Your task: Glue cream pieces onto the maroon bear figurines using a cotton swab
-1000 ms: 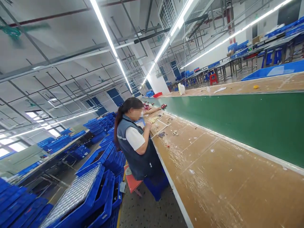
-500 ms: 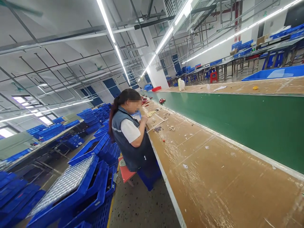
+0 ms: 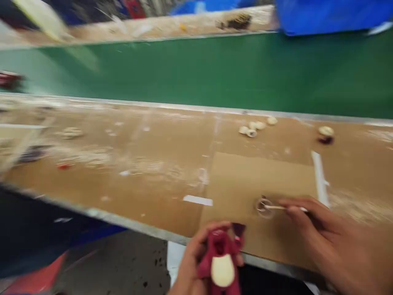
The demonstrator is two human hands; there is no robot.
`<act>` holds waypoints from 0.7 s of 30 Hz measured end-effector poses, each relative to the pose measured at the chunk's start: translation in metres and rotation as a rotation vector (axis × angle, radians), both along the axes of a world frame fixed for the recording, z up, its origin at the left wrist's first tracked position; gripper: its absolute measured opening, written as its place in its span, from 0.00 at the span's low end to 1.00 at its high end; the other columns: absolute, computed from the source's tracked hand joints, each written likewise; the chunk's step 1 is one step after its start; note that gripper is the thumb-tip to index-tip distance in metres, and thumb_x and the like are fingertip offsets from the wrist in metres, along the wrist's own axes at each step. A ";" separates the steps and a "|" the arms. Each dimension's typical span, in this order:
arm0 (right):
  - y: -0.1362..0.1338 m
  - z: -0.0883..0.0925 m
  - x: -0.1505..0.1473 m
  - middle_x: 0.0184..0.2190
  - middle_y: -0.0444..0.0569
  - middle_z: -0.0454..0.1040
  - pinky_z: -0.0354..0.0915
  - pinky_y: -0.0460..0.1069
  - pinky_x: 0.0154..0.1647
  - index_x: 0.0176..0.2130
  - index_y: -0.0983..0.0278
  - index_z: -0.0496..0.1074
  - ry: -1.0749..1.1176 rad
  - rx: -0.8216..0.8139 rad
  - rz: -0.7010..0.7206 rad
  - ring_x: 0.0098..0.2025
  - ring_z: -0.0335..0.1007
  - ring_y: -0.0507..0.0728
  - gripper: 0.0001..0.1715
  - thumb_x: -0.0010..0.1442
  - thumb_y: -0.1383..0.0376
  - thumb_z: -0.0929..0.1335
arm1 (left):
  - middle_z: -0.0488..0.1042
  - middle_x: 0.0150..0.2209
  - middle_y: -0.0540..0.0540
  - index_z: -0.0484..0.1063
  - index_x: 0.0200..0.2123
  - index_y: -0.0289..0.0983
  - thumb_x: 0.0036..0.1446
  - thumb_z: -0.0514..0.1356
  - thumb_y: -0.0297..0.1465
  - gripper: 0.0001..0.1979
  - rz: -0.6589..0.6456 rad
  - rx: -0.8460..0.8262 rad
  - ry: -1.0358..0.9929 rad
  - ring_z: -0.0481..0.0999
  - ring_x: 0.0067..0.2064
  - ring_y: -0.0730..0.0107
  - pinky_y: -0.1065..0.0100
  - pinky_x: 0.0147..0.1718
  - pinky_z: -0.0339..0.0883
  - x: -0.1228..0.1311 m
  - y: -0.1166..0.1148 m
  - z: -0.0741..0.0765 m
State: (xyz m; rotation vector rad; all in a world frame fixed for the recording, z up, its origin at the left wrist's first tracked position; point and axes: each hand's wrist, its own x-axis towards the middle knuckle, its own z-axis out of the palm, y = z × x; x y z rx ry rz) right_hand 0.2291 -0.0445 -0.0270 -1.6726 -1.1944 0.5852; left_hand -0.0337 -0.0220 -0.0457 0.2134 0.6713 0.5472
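My left hand (image 3: pixel 190 264) is closed around a dark pink toy figure body (image 3: pixel 205 268) with a cream oval on its belly and a hollow at the neck. A darker purplish piece (image 3: pixel 238 230) sits at its upper right. Between the thumb and fingers of my right hand (image 3: pixel 325 235) is a thin pale swab-like stick (image 3: pixel 274 207). The stick's far end is at a small clear round dish (image 3: pixel 260 212), which lies on a cardboard sheet (image 3: pixel 242 172). Motion blur hides the stick's tip and the dish's contents.
Several small cream pieces (image 3: pixel 259 125) lie beyond the cardboard, and a cream-and-dark piece (image 3: pixel 326 134) stands right of them. A green belt (image 3: pixel 184 73) runs behind the brown worktop (image 3: pixel 172 139). A blue bin (image 3: pixel 331 16) is at the far right, a red stool (image 3: pixel 43 272) lower left.
My view has swung down and right, from a co-worker seated along the bench to my own work area. Both my hands, the toy body and the stick now show.
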 end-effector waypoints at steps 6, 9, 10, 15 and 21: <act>-0.005 0.003 0.001 0.40 0.38 0.84 0.75 0.37 0.42 0.44 0.49 0.85 0.056 -0.006 -0.046 0.41 0.82 0.47 0.07 0.73 0.60 0.73 | 0.85 0.35 0.40 0.84 0.52 0.42 0.53 0.78 0.49 0.28 -0.050 0.072 0.220 0.85 0.34 0.57 0.72 0.23 0.73 0.007 0.013 0.011; -0.006 0.000 -0.004 0.41 0.38 0.84 0.76 0.38 0.44 0.45 0.49 0.84 0.074 0.019 -0.030 0.43 0.82 0.48 0.06 0.73 0.60 0.73 | 0.85 0.36 0.39 0.86 0.49 0.42 0.53 0.79 0.46 0.24 0.000 0.071 0.348 0.86 0.37 0.53 0.75 0.20 0.69 0.019 0.014 0.023; -0.007 -0.001 -0.004 0.41 0.38 0.84 0.76 0.38 0.45 0.45 0.49 0.84 0.076 0.021 -0.020 0.43 0.83 0.48 0.06 0.72 0.60 0.73 | 0.85 0.37 0.38 0.86 0.49 0.41 0.51 0.79 0.47 0.25 0.012 0.063 0.367 0.86 0.36 0.54 0.75 0.19 0.68 0.022 0.016 0.025; -0.007 -0.008 -0.005 0.39 0.41 0.85 0.78 0.40 0.42 0.43 0.52 0.85 0.067 0.014 -0.030 0.41 0.84 0.51 0.05 0.71 0.60 0.74 | 0.87 0.37 0.37 0.87 0.46 0.40 0.42 0.84 0.43 0.28 0.115 0.008 0.399 0.87 0.36 0.52 0.73 0.20 0.71 0.033 0.015 0.022; -0.005 -0.007 -0.007 0.35 0.44 0.85 0.79 0.44 0.38 0.39 0.54 0.86 0.085 0.014 -0.113 0.36 0.83 0.54 0.06 0.69 0.58 0.75 | 0.85 0.32 0.40 0.86 0.49 0.41 0.50 0.81 0.41 0.24 0.142 0.069 0.334 0.82 0.26 0.60 0.73 0.17 0.70 0.032 0.009 0.019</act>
